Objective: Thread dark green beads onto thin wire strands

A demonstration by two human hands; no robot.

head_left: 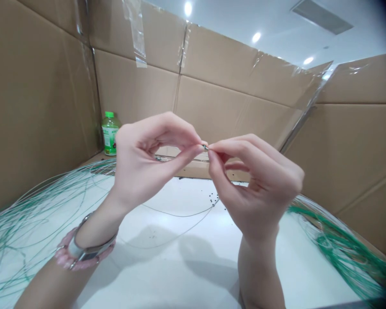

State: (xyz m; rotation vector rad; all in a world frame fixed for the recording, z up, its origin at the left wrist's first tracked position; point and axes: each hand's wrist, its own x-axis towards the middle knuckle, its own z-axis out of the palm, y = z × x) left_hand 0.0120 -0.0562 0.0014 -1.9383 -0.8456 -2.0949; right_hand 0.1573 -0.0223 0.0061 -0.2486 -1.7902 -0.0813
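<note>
My left hand (138, 165) and my right hand (257, 186) meet in mid-air above a white table (167, 274). Each pinches, between thumb and forefinger, a tiny metallic bead (205, 147) with dark and green marks, too small to identify exactly. A thin grey wire (180, 216) loops across the table below my hands, and I cannot tell whether it joins the bead. Around my left wrist sit a pink beaded bracelet (69, 253) and a silver band (86, 253).
Tangled green and clear strands (35, 223) lie at the left, with more (344, 244) at the right. Small black beads (213, 198) are scattered on the table. A green-capped plastic bottle (111, 134) stands in the back left corner. Taped cardboard walls (231, 98) surround the table.
</note>
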